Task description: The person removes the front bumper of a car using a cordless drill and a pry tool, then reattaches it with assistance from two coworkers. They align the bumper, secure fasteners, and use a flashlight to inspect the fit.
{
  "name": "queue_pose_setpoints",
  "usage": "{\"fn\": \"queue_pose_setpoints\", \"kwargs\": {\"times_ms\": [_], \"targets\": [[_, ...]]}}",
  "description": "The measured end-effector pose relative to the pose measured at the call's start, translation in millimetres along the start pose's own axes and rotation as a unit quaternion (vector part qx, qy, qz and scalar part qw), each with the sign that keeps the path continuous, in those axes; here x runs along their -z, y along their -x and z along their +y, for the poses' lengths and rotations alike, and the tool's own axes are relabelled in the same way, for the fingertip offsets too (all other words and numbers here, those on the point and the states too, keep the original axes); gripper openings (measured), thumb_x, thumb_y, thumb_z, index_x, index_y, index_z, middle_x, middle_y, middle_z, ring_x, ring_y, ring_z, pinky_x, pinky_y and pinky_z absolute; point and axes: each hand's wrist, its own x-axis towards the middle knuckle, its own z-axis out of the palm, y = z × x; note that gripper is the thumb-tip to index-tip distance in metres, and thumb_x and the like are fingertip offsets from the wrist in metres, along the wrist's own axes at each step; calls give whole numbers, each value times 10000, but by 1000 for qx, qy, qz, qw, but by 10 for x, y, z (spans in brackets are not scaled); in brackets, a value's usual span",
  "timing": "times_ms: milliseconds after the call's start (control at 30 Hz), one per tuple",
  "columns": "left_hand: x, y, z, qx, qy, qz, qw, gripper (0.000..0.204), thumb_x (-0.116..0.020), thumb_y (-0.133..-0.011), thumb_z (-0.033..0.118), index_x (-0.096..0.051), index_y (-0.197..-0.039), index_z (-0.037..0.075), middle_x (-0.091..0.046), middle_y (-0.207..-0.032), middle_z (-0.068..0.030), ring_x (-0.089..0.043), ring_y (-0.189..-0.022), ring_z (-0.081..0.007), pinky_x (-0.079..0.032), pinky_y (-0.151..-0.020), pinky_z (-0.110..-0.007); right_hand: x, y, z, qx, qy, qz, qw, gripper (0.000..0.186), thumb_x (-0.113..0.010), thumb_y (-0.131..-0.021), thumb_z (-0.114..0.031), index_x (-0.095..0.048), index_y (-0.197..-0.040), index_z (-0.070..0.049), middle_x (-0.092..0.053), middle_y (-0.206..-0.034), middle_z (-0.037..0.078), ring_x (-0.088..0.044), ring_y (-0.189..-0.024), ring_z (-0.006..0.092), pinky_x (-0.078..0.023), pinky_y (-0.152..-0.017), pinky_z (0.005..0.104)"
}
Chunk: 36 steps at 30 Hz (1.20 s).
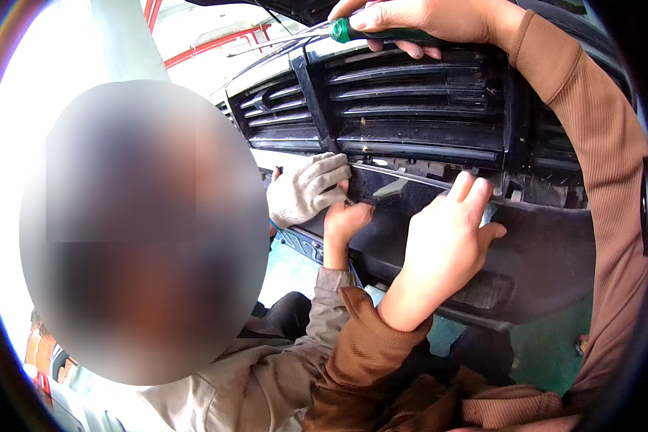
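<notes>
screwdriver (341,30) gripped in right hand (443,20) at grille (417,92) top. left hand (439,241) placed at bumper panel (547,248) below grille; grip cannot be told. bumper panel judged partly separated; remaining attachment not shown.

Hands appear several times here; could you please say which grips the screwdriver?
The wearer's right hand: it alone grips the screwdriver, at the top of the black grille; the others are lower.

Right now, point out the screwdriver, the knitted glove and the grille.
Screwdriver (339,30): head view, green collar of handle.
Knitted glove (301,191): head view, back.
Grille (416,93): head view, a slat.
</notes>
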Motion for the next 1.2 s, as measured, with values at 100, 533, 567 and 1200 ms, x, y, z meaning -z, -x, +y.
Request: {"fn": "queue_pose_setpoints", "kwargs": {"times_ms": [100,533,567,1200], "targets": [[-68,-15,-65,-27,-6,28,999,453,-844,-772,215,-598,-1107,36,-597,-1001,-155,-667,-861,-411,-532,-704,-469,-14,-2,-12,-6,15,-7,1000,399,-604,-1024,-209,-628,-1363,-1,-703,-896,55,-619,-618,94,-512,-537,238],[-249,-41,-219,-28,-6,57,998,451,-858,-745,248,-606,-1036,13,-621,-1008,-166,-683,-889,-405,-549,-730,-488,-565,-240,-5,-86,163,17,983,527,-712,-910,-245,-617,-1377,-21,-666,-863,69,-591,-559,86,-506,-460,230],[-263,-50,-226,-22,4,53,998,452,-856,-741,243,-612,-1041,10,-630,-1010,-166,-687,-899,-399,-554,-748,-484,-649,-276,35,-48,145,-20,988,549,-725,-885,-227,-612,-1379,-16,-664,-866,74,-593,-562,88,-506,-462,230],[-476,88,-446,46,13,79,996,121,-717,-707,112,-707,-737,-5,-689,-828,-219,-698,-799,-397,-558,-736,-486,-2262,-1472,269,-30,430,-146,890,243,-609,-856,-113,-756,-933,65,-728,-952,247,-734,-862,336,-596,-814,404]]}}
